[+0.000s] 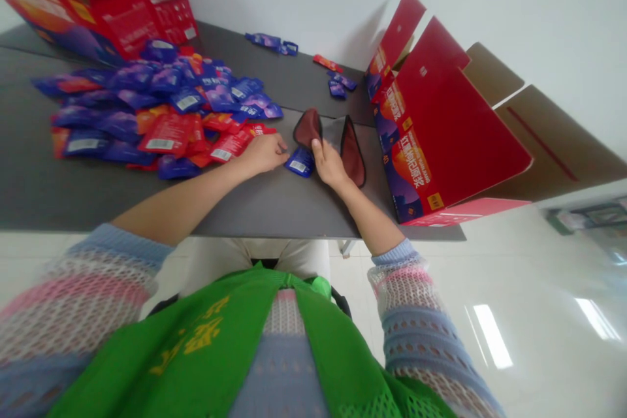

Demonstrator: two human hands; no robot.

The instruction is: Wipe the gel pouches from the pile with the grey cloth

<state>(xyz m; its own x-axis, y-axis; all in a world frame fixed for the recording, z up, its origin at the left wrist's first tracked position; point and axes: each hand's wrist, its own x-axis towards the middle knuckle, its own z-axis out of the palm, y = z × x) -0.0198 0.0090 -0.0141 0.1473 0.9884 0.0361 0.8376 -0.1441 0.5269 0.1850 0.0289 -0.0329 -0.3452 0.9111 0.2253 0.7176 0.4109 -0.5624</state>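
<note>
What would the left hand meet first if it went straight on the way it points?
Probably the blue sachet, just beyond the fingertips of the left hand, though depth is unclear.

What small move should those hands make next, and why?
Perhaps the left hand should pick up the blue packet near it: that packet lies on the table close by, while the right hand holds the brown, black-edged piece.

right grip (pixel 330 162): holds brown cloth (pixel 307 127) | left grip (pixel 265 153): near blue packet (pixel 300 162)
</note>
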